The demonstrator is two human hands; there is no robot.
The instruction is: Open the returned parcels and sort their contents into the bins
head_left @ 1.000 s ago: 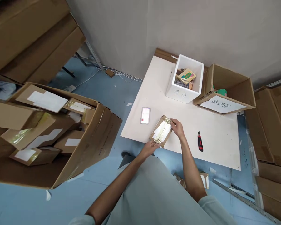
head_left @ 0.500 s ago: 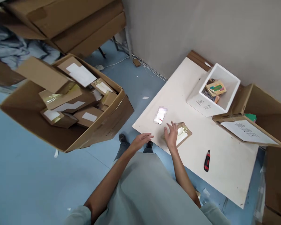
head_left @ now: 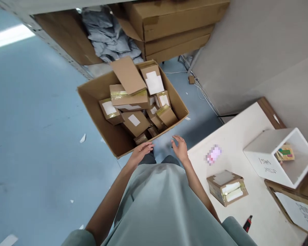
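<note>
Near the front rim of a large open carton (head_left: 97,123) is my left hand (head_left: 141,152), empty with its fingers stretched out; I cannot tell whether it touches the cardboard. My right hand (head_left: 180,149) hovers between that carton and the white table (head_left: 236,136), fingers apart and nothing in them. Inside the carton lie several small taped cardboard boxes (head_left: 136,123) with white labels, one long box (head_left: 128,75) leaning on top. On the table a taped cardboard box (head_left: 227,187) sits to the right of my right forearm.
A blurred-out phone-like object (head_left: 213,154) and a red-black utility knife (head_left: 247,223) lie on the table. Behind them stand a white foam box (head_left: 261,164) and a labelled carton (head_left: 295,205). Stacked cartons (head_left: 179,30) and grey bags (head_left: 110,37) are beyond the large carton.
My view has swung left toward the large carton. My right hand has left the taped box on the table. Both hands are now near the carton's front side.
</note>
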